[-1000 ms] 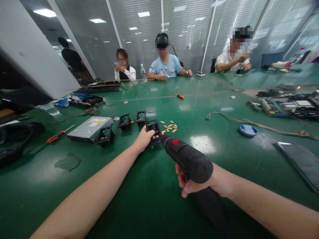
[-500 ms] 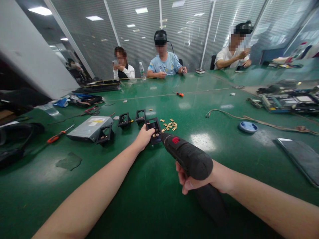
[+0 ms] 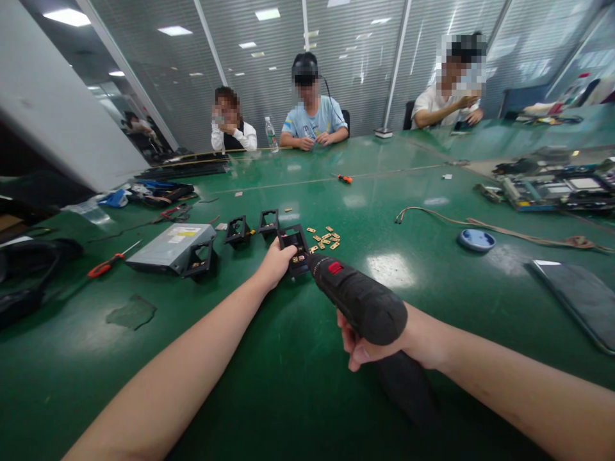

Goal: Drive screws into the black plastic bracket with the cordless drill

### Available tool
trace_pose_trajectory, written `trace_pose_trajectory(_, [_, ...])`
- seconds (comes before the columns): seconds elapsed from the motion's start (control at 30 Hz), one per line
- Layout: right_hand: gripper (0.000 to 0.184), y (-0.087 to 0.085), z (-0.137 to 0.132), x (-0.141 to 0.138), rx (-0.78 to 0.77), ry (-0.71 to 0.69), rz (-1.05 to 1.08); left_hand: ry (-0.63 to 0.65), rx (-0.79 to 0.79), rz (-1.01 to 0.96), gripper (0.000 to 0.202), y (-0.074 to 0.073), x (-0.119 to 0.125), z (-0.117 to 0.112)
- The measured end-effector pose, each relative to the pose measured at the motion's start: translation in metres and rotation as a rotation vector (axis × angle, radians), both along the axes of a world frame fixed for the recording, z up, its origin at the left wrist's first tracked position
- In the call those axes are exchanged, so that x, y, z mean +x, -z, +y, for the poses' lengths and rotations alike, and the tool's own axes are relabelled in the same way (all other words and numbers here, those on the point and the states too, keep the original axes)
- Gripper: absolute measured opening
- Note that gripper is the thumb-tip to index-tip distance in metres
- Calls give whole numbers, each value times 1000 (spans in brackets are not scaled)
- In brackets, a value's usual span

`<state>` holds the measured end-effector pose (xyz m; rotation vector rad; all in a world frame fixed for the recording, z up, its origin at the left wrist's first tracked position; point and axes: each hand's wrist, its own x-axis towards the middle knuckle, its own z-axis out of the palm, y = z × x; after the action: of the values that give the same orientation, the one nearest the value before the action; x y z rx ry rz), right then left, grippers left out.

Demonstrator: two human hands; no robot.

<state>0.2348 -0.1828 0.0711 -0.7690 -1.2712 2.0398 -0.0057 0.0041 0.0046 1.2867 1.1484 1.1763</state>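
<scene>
My left hand [image 3: 277, 261] is closed on the near left edge of a black plastic frame [image 3: 298, 235], which has small brass pieces in its lower part. In my right hand [image 3: 355, 342] is a black cordless drill [image 3: 360, 298] with a red switch on top, its fingers wrapped round the handle. The drill's nose points at the frame's right side; whether the bit touches it I cannot tell. Just beyond the frame lie several loose brass plates [image 3: 327, 239]. More black frames [image 3: 237, 230] stand to the left of my left hand.
A grey metal drive box [image 3: 168, 246] and an orange-handled screwdriver [image 3: 106, 265] lie at left. At right are a round blue-white dish [image 3: 476, 240], a dark phone-like slab [image 3: 576, 298], a cable [image 3: 480, 229] and circuit boards [image 3: 552, 189]. Several people [image 3: 314, 118] sit across the green table.
The whole view has shifted slightly. Both hands keep their hold on the frame and the drill, almost unmoved. Across the table, the middle person's hands have come together.
</scene>
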Motion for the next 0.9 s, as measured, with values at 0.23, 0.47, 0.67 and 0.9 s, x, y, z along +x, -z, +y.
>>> trace_pose_trajectory(0.23, [28,1,1,0,24,-20,-52,-7,-9,5,37,-3,2,-3])
trace_pose_trajectory(0.47, [26,6,2,3,75,-49,-48,-2,-20,-7,38,-9,5,-8])
trace_pose_trajectory(0.67, [28,11,3,4,114,-51,-43,-10,-12,-5,37,-9,5,-8])
trace_pose_trajectory(0.9, [30,3,2,3,102,-31,-35,5,-30,-12,39,-9,4,-7])
